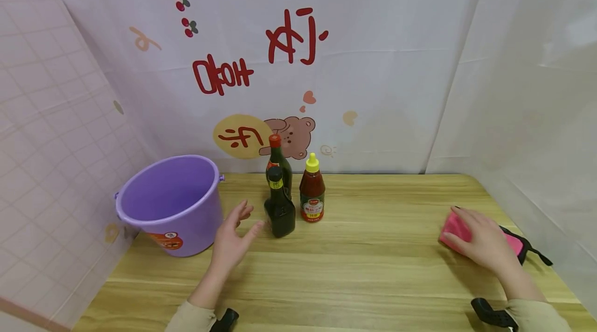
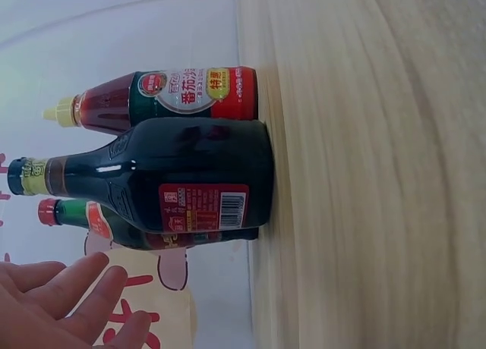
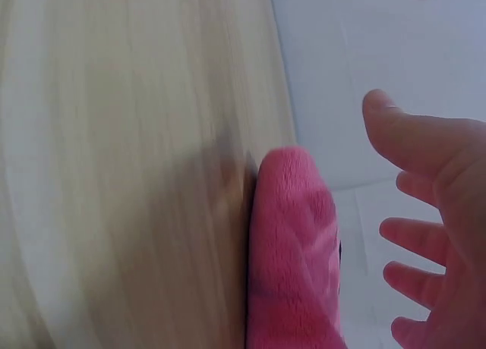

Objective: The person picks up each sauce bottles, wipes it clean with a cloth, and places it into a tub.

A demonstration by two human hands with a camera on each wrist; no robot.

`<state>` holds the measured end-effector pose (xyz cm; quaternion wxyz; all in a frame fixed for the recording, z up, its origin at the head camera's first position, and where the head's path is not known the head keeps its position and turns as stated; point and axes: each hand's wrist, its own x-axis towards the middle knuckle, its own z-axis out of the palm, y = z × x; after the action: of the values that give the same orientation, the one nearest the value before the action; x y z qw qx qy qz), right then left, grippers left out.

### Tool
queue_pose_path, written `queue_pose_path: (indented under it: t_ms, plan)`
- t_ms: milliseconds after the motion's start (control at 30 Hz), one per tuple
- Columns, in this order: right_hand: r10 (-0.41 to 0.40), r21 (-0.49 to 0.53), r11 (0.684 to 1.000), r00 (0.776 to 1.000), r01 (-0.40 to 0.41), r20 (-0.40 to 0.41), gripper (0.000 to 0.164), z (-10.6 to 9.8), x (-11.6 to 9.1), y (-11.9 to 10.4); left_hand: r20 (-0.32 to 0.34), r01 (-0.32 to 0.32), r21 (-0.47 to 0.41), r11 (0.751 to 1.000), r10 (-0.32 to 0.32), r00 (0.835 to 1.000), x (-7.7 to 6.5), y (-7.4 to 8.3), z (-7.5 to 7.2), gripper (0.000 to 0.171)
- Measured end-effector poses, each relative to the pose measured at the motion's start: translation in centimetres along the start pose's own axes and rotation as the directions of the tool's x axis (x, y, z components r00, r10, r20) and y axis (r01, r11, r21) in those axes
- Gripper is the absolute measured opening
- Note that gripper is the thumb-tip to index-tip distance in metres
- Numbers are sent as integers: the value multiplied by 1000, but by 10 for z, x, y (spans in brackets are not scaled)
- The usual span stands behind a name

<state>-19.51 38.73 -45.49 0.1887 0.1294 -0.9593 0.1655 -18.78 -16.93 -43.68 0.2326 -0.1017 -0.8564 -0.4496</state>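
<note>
My left hand (image 1: 233,239) hovers between the purple bucket and a dark sauce bottle (image 1: 281,213), thumb apart from the loosely bent fingers, holding nothing. In the left wrist view that bottle (image 2: 197,174) stands in front of a green bottle with a red cap (image 2: 72,212) and a ketchup bottle with a yellow tip (image 2: 114,102). On the right, my right hand (image 1: 482,239) is over a folded pink cloth (image 1: 454,228). The right wrist view shows the fingers spread and apart from the fuzzy pink cloth (image 3: 292,250), which lies on the table.
The purple bucket (image 1: 205,218) stands at the table's left side near the wall sheet. A black strap (image 1: 536,251) sticks out beside the pink cloth. A printed white sheet (image 1: 382,88) hangs along the back edge of the wooden table (image 1: 364,280).
</note>
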Motion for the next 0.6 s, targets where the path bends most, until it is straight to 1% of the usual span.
queue_pose_path:
  t_ms: [133,233,433,600]
  plan:
    - [22,-29,999,999,-21,35,78,-1,-1,11,7,21,-3,1000,-20,1000,2,-1,0,68]
    - [64,-35,998,994,-60,93,79,-1,-2,18,14,31,-20,999,-30,999,4,-2,-1,67]
    - [125,-49,992,969,-117,212,85,2,-5,30,26,22,-44,999,-21,999,12,-3,1,65]
    - [150,-67,988,956,-137,254,90,5,-6,35,24,26,-66,997,-24,999,19,-2,4,65]
